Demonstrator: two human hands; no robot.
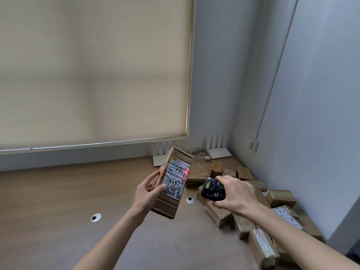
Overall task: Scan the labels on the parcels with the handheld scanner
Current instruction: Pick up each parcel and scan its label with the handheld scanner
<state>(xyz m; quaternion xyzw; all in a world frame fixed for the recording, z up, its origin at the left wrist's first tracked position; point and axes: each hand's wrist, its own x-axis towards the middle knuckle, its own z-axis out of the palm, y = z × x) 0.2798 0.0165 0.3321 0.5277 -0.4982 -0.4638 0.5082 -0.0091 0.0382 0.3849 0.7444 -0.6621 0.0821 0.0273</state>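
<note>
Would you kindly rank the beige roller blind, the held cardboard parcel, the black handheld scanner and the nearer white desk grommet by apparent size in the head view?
1. Beige roller blind
2. Held cardboard parcel
3. Black handheld scanner
4. Nearer white desk grommet

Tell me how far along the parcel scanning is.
Done: cannot tell; no scanned stack is set apart. In hand: the left hand holds a parcel, and the scanner in the right hand throws red light on its label. Left: possibly the pile of parcels on the table.
</note>
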